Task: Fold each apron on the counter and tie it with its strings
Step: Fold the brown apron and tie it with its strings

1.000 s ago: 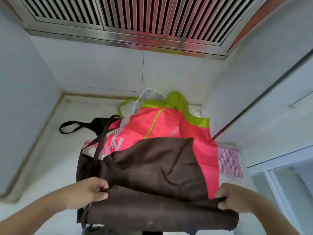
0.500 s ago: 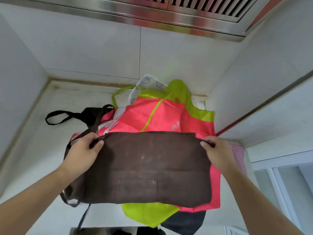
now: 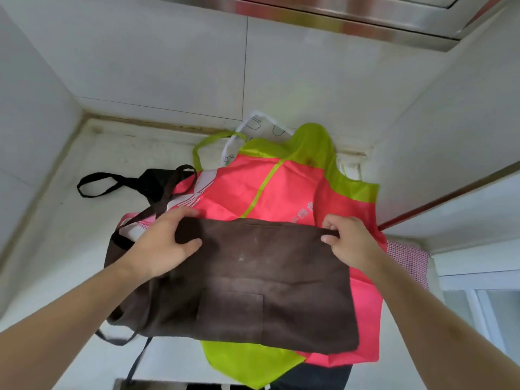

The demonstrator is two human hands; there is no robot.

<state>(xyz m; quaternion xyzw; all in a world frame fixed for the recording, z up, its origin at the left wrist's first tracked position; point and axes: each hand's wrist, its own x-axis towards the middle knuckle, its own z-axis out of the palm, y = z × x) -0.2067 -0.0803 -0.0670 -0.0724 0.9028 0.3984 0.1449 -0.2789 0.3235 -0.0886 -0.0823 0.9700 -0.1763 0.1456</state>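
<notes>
Holding the folded brown apron (image 3: 247, 280) atop the pile on the counter (image 3: 70, 249) | left hand (image 3: 166, 243) grasps its far-left corner, right hand (image 3: 349, 243) pinches the far-right | risk: slick pink apron (image 3: 270, 190) beneath may slide, skewing the fold; trailing strings (image 3: 166, 192) may get trapped inside.

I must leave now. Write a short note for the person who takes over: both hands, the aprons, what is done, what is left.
Left hand grips the brown apron at its far left corner; right hand pinches the far right corner.
Brown apron lies folded over once on top of the pile, above the pink apron and the green one. Its strings hang loose at the left.
Done: first fold.
Left: fold smaller, tie with strings, then the other aprons.
</notes>
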